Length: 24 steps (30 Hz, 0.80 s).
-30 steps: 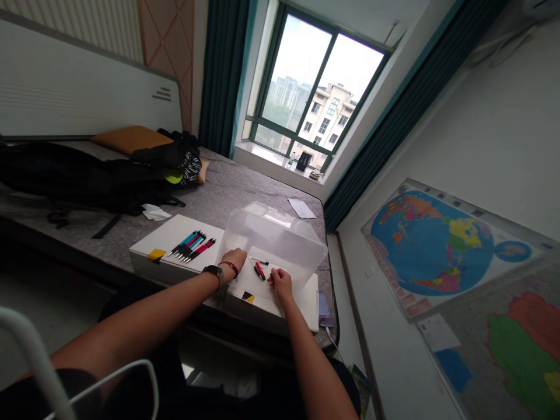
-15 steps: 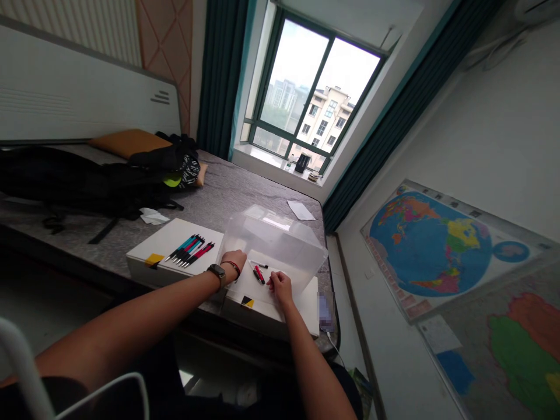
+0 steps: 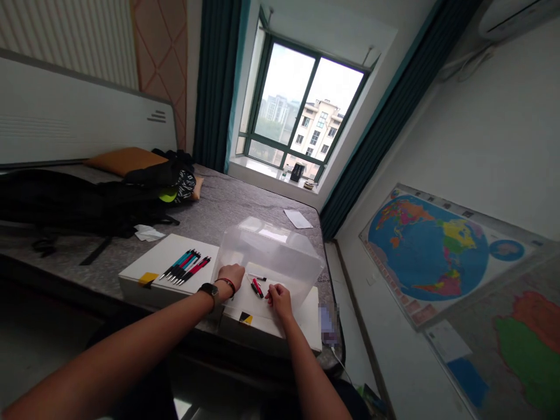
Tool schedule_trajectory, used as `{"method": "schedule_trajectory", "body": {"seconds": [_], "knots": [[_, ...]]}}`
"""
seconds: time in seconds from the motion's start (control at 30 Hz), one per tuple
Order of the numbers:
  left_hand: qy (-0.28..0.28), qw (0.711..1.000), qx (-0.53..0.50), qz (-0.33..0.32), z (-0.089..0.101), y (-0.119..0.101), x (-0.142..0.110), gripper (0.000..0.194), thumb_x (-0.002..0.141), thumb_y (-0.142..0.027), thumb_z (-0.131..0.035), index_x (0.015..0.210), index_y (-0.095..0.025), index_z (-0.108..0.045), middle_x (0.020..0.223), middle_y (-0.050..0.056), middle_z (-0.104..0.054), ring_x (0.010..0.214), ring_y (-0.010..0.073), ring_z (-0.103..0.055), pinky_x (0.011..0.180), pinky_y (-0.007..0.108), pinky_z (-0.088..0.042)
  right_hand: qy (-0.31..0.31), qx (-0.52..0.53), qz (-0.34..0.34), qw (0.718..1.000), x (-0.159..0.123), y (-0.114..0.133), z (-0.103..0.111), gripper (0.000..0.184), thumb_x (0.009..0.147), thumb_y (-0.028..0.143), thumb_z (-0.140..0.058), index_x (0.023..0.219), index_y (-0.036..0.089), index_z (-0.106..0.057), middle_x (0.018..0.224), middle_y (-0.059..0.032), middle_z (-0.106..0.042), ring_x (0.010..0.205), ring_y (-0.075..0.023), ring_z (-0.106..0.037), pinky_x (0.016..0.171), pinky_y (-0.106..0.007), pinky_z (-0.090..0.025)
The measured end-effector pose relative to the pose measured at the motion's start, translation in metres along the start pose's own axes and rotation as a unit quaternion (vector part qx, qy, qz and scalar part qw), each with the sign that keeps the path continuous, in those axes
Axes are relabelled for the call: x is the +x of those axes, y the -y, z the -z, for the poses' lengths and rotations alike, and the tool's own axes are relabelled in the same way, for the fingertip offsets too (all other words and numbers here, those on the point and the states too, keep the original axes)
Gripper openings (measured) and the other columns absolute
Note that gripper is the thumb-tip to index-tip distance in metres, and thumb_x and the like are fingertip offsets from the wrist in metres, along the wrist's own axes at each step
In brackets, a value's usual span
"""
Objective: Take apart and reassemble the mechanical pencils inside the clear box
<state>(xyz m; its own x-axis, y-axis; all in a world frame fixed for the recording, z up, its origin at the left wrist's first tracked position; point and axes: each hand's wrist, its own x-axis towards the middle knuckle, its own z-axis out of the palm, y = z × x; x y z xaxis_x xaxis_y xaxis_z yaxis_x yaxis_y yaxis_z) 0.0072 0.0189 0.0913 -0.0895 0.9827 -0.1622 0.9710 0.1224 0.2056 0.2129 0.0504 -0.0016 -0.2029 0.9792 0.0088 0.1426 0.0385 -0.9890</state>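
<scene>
A clear plastic box lies tipped on its side on a white board at the bed's near edge. My left hand, with a watch and a red band at the wrist, grips the box's left rim with curled fingers. My right hand rests curled at the box's mouth, beside red and black pens lying inside. What my right fingers pinch, if anything, is too small to see. A row of several teal, red and black pens lies on a second white board to the left.
The grey bed carries a black backpack, an orange pillow, crumpled tissue and a sheet of paper. A phone lies at the bed's right corner. A world map leans on the right wall, under the window.
The view has shifted slightly down and left. Both hands stay at the box, the right hand barely moved beside the pens.
</scene>
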Motion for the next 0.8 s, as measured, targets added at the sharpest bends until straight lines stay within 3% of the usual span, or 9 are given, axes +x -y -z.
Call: {"method": "schedule_trajectory", "body": {"seconds": [0.13, 0.27, 0.37, 0.57, 0.8], "knots": [[-0.050, 0.999, -0.004, -0.016, 0.000, 0.003, -0.002, 0.025, 0.086, -0.022, -0.048, 0.099, -0.015, -0.069, 0.103, 0.018, -0.068, 0.098, 0.0269, -0.064, 0.080, 0.037, -0.050, -0.007, 0.000, -0.003, 1.000, -0.001, 0.002, 0.000, 0.036, 0.076, 0.053, -0.056, 0.066, 0.018, -0.055, 0.058, -0.0022, -0.063, 0.044, -0.0120, -0.050, 0.043, -0.023, -0.039], [-0.112, 0.977, -0.153, -0.098, -0.012, 0.006, 0.001, 0.020, 0.085, -0.031, -0.054, 0.089, -0.020, -0.071, 0.094, 0.008, -0.071, 0.092, 0.0196, -0.064, 0.084, 0.029, -0.048, -0.008, -0.004, -0.002, 1.000, -0.002, 0.004, 0.002, 0.037, 0.076, 0.054, -0.057, 0.066, 0.018, -0.055, 0.059, -0.0027, -0.064, 0.045, -0.0118, -0.050, 0.044, -0.023, -0.040], [-0.158, 0.930, -0.293, -0.157, -0.032, 0.008, 0.003, 0.023, 0.084, -0.036, -0.055, 0.089, -0.020, -0.071, 0.091, 0.004, -0.072, 0.088, 0.0170, -0.065, 0.084, 0.027, -0.049, -0.009, -0.007, 0.002, 1.000, -0.002, 0.006, 0.002, 0.037, 0.076, 0.053, -0.057, 0.068, 0.017, -0.056, 0.059, -0.0026, -0.064, 0.044, -0.0115, -0.050, 0.044, -0.022, -0.040], [-0.187, 0.846, -0.486, -0.116, -0.068, 0.005, 0.007, 0.027, 0.083, -0.041, -0.056, 0.089, -0.019, -0.070, 0.092, 0.003, -0.073, 0.087, 0.0167, -0.067, 0.076, 0.026, -0.052, 0.001, 0.002, 0.001, 1.000, -0.002, 0.008, 0.001, 0.034, 0.075, 0.050, -0.060, 0.071, 0.017, -0.056, 0.061, -0.0030, -0.065, 0.044, -0.0114, -0.050, 0.043, -0.022, -0.039], [-0.138, 0.740, -0.652, -0.088, -0.063, 0.007, 0.020, 0.041, 0.076, -0.052, -0.064, 0.092, -0.014, -0.065, 0.095, 0.010, -0.073, 0.087, 0.0201, -0.069, 0.076, 0.030, -0.055, 0.006, -0.017, -0.045, 0.999, 0.006, 0.013, -0.003, 0.032, 0.074, 0.048, -0.061, 0.071, 0.016, -0.058, 0.063, -0.0047, -0.066, 0.046, -0.0119, -0.053, 0.041, -0.022, -0.038]]}}
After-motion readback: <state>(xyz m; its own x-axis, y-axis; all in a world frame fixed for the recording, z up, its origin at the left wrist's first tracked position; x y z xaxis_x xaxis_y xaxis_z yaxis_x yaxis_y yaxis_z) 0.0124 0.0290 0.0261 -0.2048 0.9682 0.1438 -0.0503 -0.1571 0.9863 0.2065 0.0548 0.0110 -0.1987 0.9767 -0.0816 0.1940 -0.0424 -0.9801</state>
